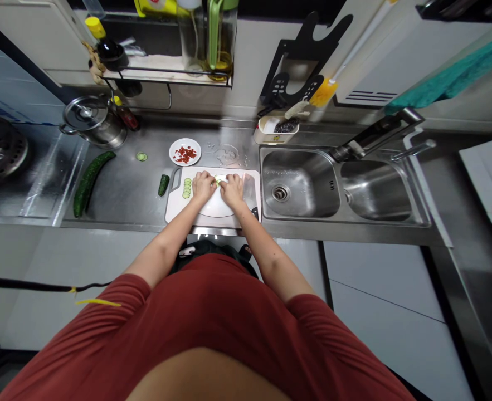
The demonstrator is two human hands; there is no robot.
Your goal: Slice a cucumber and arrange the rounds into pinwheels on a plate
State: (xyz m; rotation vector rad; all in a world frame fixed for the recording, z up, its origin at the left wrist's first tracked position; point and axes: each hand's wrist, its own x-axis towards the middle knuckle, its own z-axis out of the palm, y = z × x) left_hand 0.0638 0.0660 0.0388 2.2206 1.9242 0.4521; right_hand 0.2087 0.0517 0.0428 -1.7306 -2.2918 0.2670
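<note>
The left hand [204, 187] and right hand [232, 190] are pinching cucumber slices [218, 181] over a white plate [217, 203] on the cutting board [171, 207]; the steel bench [120, 189] is adjoining a double sink [300, 184].

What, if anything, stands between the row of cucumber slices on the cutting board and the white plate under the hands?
The left hand does: it lies just right of the cucumber slices, partly over the white plate. No other object is visible between them.
</note>
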